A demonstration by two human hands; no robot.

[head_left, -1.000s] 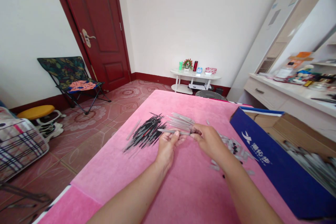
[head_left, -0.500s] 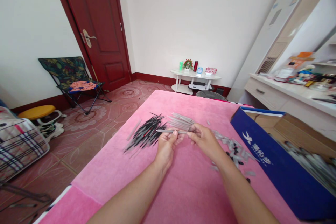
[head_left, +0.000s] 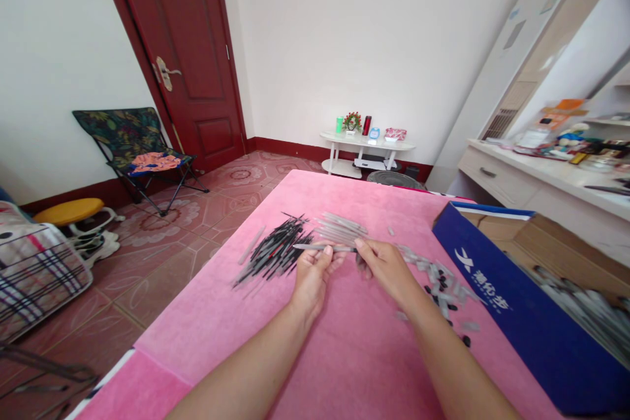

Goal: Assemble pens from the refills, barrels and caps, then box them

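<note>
My left hand (head_left: 315,272) is closed around a thin grey pen barrel (head_left: 315,247) that points left, just above the pink table cover (head_left: 344,354). At the barrel's right end my right hand (head_left: 386,266) pinches it with thumb and fingertips. A heap of black pen refills (head_left: 273,251) lies just left of my hands. Behind them lies a bundle of grey barrels (head_left: 339,228). Small grey and black caps (head_left: 440,279) are scattered to the right of my right hand.
An open blue cardboard box (head_left: 497,295) with more pen parts fills the table's right side. A white desk (head_left: 541,177) stands beyond it. On the floor to the left are a folding chair (head_left: 132,144), a yellow stool (head_left: 69,210) and a plaid bag (head_left: 34,269).
My right hand has slid slightly left along the barrel and its fingers have tightened at the end. The left hand has stayed in place.
</note>
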